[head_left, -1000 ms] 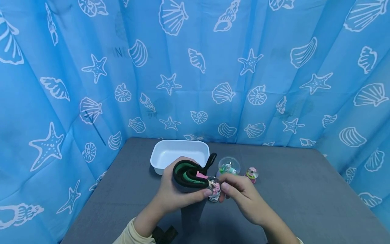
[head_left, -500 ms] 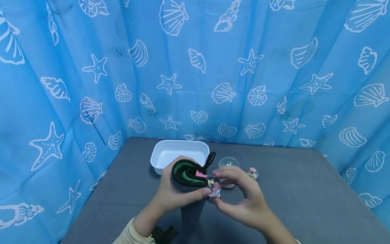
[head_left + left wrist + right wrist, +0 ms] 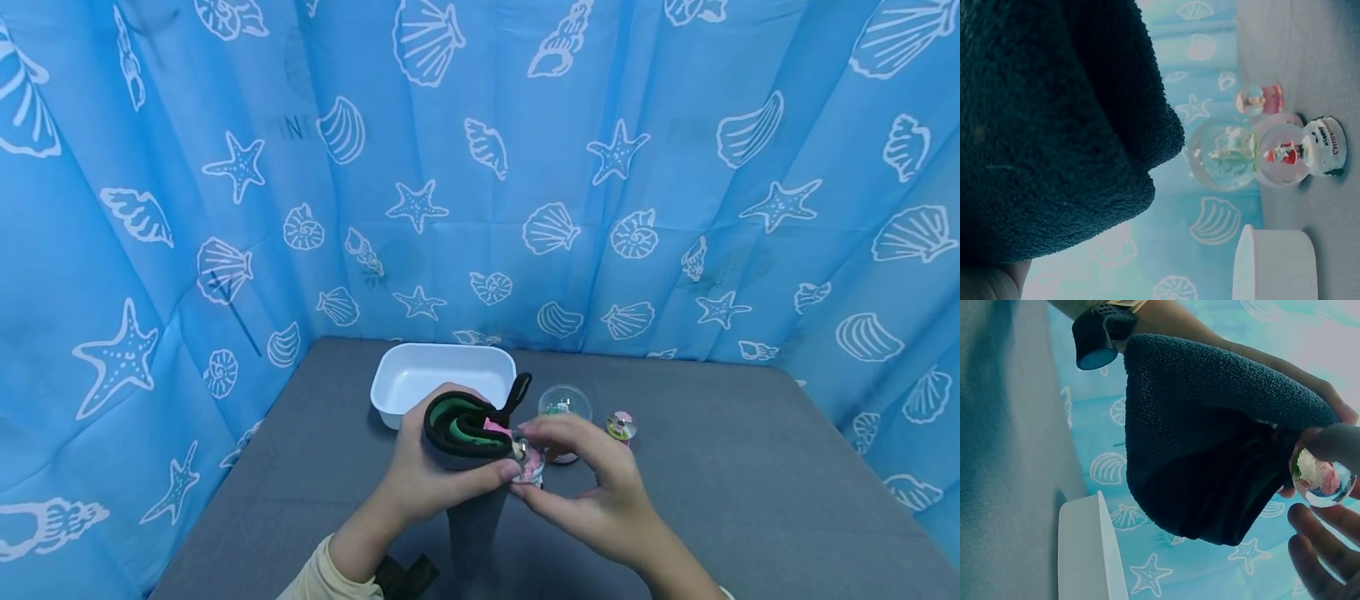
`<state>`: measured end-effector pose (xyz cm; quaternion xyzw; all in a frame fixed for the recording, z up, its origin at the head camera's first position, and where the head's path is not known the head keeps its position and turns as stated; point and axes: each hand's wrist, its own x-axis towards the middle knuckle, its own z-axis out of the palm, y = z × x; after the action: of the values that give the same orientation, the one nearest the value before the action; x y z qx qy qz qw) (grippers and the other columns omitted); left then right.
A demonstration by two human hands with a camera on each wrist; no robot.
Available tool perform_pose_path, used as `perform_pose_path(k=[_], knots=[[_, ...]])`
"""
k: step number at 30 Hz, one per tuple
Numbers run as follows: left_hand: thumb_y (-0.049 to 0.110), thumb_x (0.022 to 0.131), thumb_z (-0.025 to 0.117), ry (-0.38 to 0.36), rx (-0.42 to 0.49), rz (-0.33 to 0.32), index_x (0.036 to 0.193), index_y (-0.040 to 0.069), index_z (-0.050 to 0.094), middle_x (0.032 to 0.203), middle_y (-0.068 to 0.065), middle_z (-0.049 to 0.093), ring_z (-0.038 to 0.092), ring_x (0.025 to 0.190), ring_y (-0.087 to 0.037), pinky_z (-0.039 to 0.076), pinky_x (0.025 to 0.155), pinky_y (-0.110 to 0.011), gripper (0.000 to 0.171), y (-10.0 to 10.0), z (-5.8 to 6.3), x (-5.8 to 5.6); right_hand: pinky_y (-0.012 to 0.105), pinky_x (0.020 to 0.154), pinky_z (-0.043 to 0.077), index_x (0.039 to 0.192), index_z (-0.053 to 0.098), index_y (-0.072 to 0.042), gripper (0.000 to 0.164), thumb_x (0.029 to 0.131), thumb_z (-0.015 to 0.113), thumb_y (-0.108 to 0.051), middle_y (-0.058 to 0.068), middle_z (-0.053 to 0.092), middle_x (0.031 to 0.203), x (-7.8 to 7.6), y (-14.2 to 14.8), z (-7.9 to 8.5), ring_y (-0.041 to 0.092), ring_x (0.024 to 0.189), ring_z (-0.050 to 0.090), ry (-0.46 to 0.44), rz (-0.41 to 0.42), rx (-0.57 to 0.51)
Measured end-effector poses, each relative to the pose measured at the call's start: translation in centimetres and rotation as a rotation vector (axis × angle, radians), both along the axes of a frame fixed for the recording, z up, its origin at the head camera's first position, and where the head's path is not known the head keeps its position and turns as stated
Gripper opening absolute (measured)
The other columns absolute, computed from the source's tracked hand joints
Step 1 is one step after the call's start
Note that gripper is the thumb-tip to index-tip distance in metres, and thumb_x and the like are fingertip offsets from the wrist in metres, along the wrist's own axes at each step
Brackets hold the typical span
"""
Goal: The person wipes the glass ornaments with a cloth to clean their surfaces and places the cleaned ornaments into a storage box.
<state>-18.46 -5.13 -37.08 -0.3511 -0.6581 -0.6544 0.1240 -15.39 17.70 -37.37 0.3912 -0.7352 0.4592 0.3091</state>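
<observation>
My left hand (image 3: 420,467) grips a folded dark towel (image 3: 442,454) with a green inner side and a black hanging loop. A small snow globe (image 3: 1321,481) with pink and white figures inside has its pink base (image 3: 494,427) tucked into the towel's fold. My right hand (image 3: 603,483) holds the clear dome, thumb on one side and fingers on the other. In the right wrist view its other fingers are spread below the dome. The towel covers most of the left hand in the left wrist view.
On the grey table stand a Santa snow globe (image 3: 1282,153) with a white base, a larger snow globe (image 3: 566,400) and a small pink-based one (image 3: 621,425). A white plastic tub (image 3: 386,404) is at the back left. Blue shell-print curtain (image 3: 450,167) surrounds the table.
My right hand's thumb and fingers have spread from a bunched pose to either side of the dome. The hand has shifted slightly across the globe. My left hand and the towel stay nearly still.
</observation>
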Motion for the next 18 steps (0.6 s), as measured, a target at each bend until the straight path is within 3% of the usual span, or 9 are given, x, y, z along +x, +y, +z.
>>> perform_pose_path(k=[3, 7, 12, 18], knots=[[0.006, 0.079, 0.091, 0.004, -0.005, -0.009, 0.123, 0.013, 0.064, 0.111, -0.007, 0.07, 0.071, 0.101, -0.024, 0.062, 0.092, -0.036, 0.052, -0.01, 0.01, 0.01, 0.023, 0.075, 0.06, 0.126, 0.072, -0.012, 0.054, 0.077, 0.093, -0.003, 0.004, 0.077, 0.111, 0.17, 0.19, 0.07, 0.01, 0.09, 0.071, -0.103, -0.024, 0.007], [0.007, 0.078, 0.091, 0.004, -0.017, -0.02, 0.124, 0.014, 0.064, 0.112, -0.006, 0.07, 0.07, 0.102, -0.024, 0.062, 0.092, -0.036, 0.054, 0.03, 0.04, 0.12, 0.028, 0.069, 0.061, 0.124, 0.073, -0.014, 0.042, 0.085, 0.086, -0.001, -0.001, 0.077, 0.101, 0.38, 0.45, 0.22, 0.009, 0.079, 0.068, -0.271, -0.03, 0.008], [0.007, 0.078, 0.092, 0.008, -0.012, -0.053, 0.125, 0.015, 0.063, 0.113, -0.008, 0.069, 0.07, 0.102, -0.025, 0.063, 0.092, -0.038, 0.056, 0.14, 0.03, 0.18, 0.03, 0.067, 0.061, 0.115, 0.074, -0.011, 0.02, 0.1, 0.067, 0.001, 0.002, 0.073, 0.087, 0.3, 0.76, 0.44, 0.014, 0.074, 0.067, -0.417, 0.057, -0.005], [0.006, 0.077, 0.092, 0.016, -0.005, -0.034, 0.124, 0.016, 0.064, 0.113, -0.008, 0.069, 0.071, 0.101, -0.025, 0.063, 0.091, -0.038, 0.056, 0.15, -0.05, 0.16, 0.031, 0.07, 0.06, 0.118, 0.072, -0.009, 0.018, 0.106, 0.059, -0.003, 0.004, 0.073, 0.089, 0.21, 0.9, 0.62, 0.019, 0.076, 0.068, -0.555, 0.127, -0.014]])
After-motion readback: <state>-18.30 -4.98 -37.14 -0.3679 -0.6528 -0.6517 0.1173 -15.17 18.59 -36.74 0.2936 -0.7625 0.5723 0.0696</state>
